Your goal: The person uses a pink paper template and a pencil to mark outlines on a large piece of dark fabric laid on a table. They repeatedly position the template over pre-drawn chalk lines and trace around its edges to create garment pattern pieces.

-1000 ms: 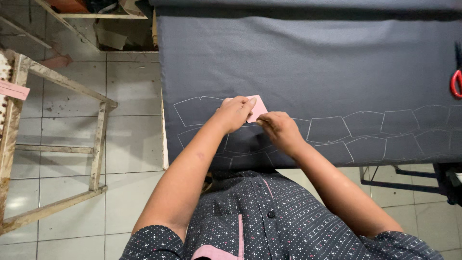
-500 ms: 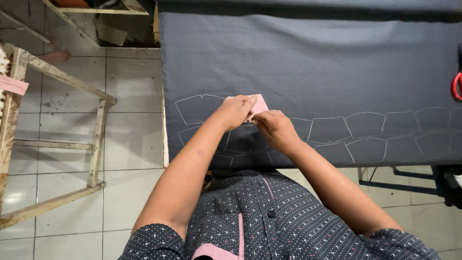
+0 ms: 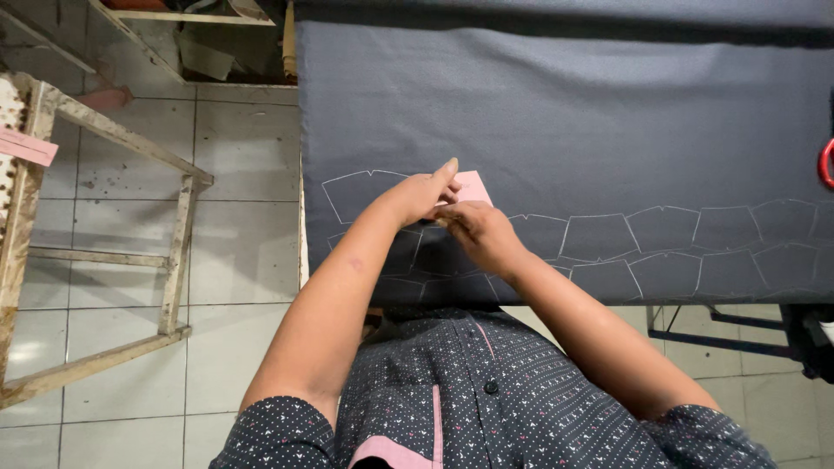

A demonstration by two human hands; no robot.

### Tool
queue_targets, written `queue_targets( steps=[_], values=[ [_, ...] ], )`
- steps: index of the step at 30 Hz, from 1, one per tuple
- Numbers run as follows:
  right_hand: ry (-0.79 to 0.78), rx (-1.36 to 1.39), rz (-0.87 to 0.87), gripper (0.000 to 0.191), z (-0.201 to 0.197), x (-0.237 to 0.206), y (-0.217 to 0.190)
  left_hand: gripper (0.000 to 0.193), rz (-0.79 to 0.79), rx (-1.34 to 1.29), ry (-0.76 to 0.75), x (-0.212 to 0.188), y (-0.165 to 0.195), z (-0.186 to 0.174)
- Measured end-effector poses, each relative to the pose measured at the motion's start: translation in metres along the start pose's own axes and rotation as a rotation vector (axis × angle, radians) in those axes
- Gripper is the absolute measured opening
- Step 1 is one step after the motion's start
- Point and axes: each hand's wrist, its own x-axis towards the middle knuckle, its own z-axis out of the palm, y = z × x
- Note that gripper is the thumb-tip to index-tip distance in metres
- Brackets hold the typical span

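A dark grey cloth lies spread over a table, with a row of white chalk outlines drawn along its near side. A small pink card template lies on the cloth at the left end of that row. My left hand lies across the template with its fingers stretched out, holding it down. My right hand is just below it, fingers pinched at the template's lower edge on a small pale chalk piece, of which only the tip shows.
A rough wooden frame stands on the tiled floor to the left, with a pink tag on it. A red scissors handle pokes in at the right edge. Dark metal table legs show at lower right.
Both hands stay on the template. My left fingers now reach farther over it, covering more of the pink card, and my right hand has edged slightly left along its lower edge.
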Motion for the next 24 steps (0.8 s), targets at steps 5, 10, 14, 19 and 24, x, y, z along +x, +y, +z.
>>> queue_targets(
  steps=[5, 10, 14, 19, 24],
  values=[
    [-0.024, 0.181, 0.025, 0.012, 0.013, 0.009, -0.003, 0.079, 0.02, 0.031, 0.018, 0.0, -0.005, -0.001],
    [-0.035, 0.204, 0.036, 0.015, 0.017, 0.008, 0.003, 0.073, 0.108, -0.039, 0.043, 0.003, -0.013, 0.0],
    [0.092, 0.275, 0.272, 0.016, 0.011, -0.011, 0.021, 0.051, 0.404, 0.318, 0.315, -0.021, -0.019, 0.004],
    [0.301, 0.608, 0.503, 0.031, -0.014, -0.025, 0.058, 0.072, 0.285, 0.71, 0.515, -0.053, -0.003, 0.02],
    [0.163, 0.771, 0.802, 0.031, -0.039, -0.028, 0.064, 0.028, 0.174, 0.675, 0.59, -0.062, 0.02, 0.019]
  ],
)
